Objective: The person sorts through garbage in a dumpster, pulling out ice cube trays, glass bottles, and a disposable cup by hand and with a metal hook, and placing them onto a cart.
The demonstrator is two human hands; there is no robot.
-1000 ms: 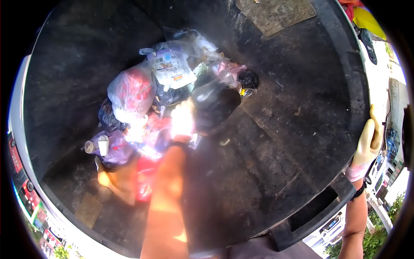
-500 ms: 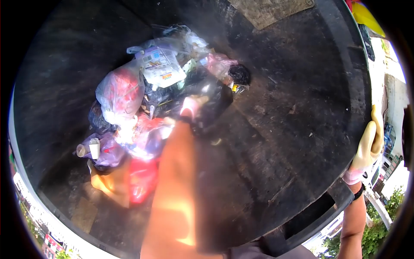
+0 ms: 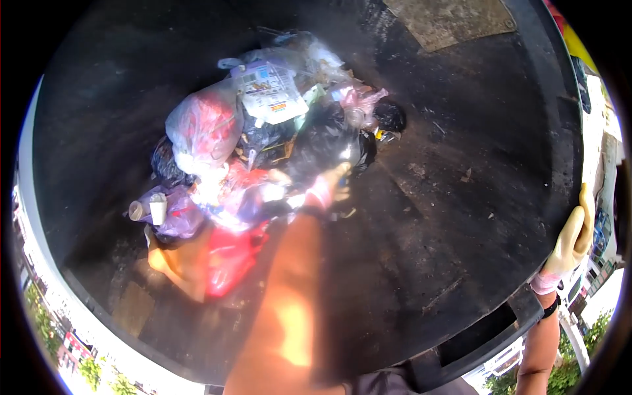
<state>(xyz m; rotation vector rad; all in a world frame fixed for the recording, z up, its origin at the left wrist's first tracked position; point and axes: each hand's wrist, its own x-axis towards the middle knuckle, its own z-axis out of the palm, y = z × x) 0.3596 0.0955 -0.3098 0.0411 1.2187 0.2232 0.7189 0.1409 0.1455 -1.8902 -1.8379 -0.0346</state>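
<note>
In the head view, the gloved left hand [image 3: 331,186] is at the lower edge of the black bag [image 3: 322,141] — the bag lies at its 12 o'clock — though blur and glare mean I cannot tell whether it grips. From there, the red bag [image 3: 229,262] sits at 8 o'clock, the white cup [image 3: 158,210] at 9. Between 3 and 4, the gloved right hand [image 3: 570,247] rests unclenched along the container's rim [image 3: 574,158].

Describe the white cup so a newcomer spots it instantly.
Inside the big dark container, find the heap of bags. At its left edge in the picture lies a purple bag. The white cup shows against that bag, plain white, unlike the brownish, round-ended item just left of it.
</note>
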